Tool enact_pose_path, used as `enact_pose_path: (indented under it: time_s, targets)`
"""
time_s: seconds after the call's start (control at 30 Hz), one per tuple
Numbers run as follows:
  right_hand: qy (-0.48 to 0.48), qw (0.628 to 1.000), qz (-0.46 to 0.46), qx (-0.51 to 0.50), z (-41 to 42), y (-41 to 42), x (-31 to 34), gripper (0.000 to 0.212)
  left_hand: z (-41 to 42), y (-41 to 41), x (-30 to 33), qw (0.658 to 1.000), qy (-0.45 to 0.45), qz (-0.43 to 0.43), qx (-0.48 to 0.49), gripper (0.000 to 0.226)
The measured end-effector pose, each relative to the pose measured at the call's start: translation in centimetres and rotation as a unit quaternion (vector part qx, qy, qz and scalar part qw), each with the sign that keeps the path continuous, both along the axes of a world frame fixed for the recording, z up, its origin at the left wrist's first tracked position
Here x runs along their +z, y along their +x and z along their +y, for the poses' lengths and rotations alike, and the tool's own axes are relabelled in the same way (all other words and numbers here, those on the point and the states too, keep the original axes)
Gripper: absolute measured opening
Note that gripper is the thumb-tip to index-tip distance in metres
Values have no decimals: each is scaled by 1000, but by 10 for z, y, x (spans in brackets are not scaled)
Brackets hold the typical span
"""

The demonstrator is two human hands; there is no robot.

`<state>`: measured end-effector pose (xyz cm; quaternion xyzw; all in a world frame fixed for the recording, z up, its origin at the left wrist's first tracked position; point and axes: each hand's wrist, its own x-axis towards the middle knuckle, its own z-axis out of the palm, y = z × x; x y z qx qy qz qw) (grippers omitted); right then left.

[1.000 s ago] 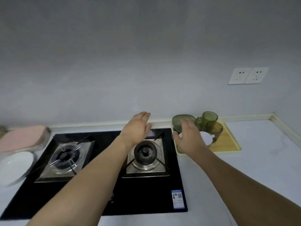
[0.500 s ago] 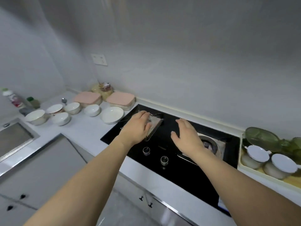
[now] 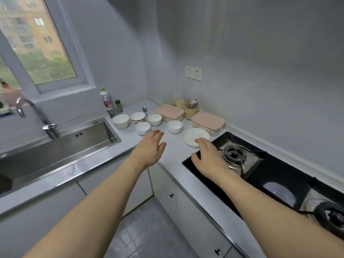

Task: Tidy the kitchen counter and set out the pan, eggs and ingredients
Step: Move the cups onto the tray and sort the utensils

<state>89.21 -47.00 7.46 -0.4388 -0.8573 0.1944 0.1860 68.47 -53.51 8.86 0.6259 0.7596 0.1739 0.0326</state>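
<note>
Both hands are reaching toward the white plate (image 3: pixel 195 137), which is sitting at the hob-side edge of the surface (image 3: pixel 173 155), just left of the gas hob (image 3: pixel 260 170). The right hand (image 3: pixel 208 155) is hovering at the plate's near rim, grip released; the left hand (image 3: pixel 150 146) is open too, holding nothing. I'd slide fingers under the rim rather than pinching that slick glaze. Small bowls (image 3: pixel 143 128) and pink-lidded boxes (image 3: pixel 207 121) are crowding the back corner; the sink (image 3: pixel 55 146) is sitting further left under a window (image 3: pixel 37 43).
</note>
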Motion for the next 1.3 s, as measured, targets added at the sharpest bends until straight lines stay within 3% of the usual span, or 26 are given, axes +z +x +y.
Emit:
enact_pose_path:
  time_s: [0.23,0.47,1.3]
  targets:
    - [-27,999,-6,35,6,-106,-11,54,-9,-108,-16,999,-20,-16,40,48]
    - [-45,997,-28,47,30,-165,-18,54,9,-164,-36,998,-28,-32,52,46]
    - [-110,992,14,58,281,-331,-36,45,238,-328,-35,989,-75,-43,124,39]
